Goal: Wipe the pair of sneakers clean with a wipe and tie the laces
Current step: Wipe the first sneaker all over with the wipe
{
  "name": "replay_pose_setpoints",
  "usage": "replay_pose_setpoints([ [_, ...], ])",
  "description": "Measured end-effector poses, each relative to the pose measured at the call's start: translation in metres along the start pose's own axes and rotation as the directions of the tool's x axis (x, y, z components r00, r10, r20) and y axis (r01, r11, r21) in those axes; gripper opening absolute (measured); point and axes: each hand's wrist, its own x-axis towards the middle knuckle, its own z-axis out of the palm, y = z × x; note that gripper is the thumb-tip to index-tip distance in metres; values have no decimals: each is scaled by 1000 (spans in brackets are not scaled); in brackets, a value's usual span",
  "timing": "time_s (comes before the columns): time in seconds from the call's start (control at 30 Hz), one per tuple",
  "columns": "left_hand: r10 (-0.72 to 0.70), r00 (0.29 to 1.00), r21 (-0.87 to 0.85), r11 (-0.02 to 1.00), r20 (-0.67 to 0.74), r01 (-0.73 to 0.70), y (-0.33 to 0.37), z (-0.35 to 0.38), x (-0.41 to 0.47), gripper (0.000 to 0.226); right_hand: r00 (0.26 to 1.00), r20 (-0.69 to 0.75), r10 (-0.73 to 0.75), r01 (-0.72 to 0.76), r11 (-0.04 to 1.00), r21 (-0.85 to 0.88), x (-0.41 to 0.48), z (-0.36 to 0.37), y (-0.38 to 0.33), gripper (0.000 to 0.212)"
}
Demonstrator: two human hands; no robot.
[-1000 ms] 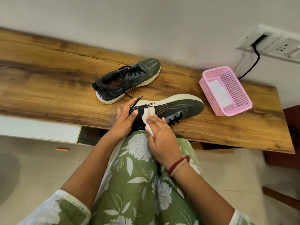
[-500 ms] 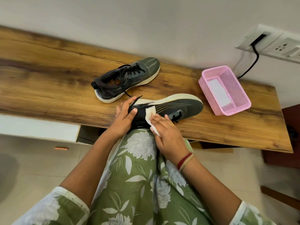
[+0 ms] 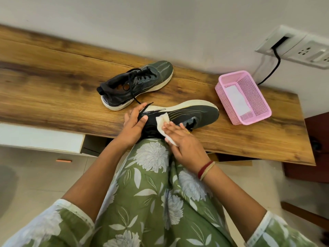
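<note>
While I watch through the head camera, the near sneaker [image 3: 195, 114] lies on its side at the front edge of the wooden table [image 3: 53, 86]. Its pale sole is turned to the wall and its toe points right. The left hand [image 3: 132, 125] grips the heel end, with fingers curled over the top and the thumb on the dark side. A loose black lace tip [image 3: 148, 105] sticks out just past those fingers.

The right hand [image 3: 185, 141] lies flat with straight fingers and presses a white wipe [image 3: 162, 122] onto the side of the near sneaker, close to the left thumb. A bit of the wipe peeks out above the fingertips and a bit below the palm.

The far sneaker [image 3: 138, 84] stands upright behind, apart from the near one, and its black laces [image 3: 132, 90] hang untied. Over on the right sits a pink basket [image 3: 256, 107] with a white sheet [image 3: 238, 100] inside. A green flowery lap [image 3: 151, 184] fills the space between the two arms.
</note>
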Motion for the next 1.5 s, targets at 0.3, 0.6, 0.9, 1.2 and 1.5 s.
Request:
replay_pose_setpoints([
  [0.3, -9, 1000, -11, 1000, -5, 9, 0, 1, 1, 41, 988, -101, 116, -82, 953, 291, -13, -17, 13, 34],
  [0.6, -11, 999, 21, 1000, -33, 12, 0, 3, 2, 42, 900, -201, 386, -355, 918, 174, 1, -1, -3, 41],
  [0.9, -4, 999, 12, 1000, -36, 4, -3, 4, 4, 41, 979, -113, 168, -163, 985, 56, 2, 2, -5, 46],
  [1.2, 26, 999, 8, 1000, -37, -26, -6, 3, 5, 43, 997, -71, 35, -32, 999, 41, 8, -1, -5, 41],
  [1.5, 79, 996, 16, 997, -46, -79, -6, 4, 4, 44, 999, -52, -3, 2, 1000, -8, 7, -2, 3, 41],
])
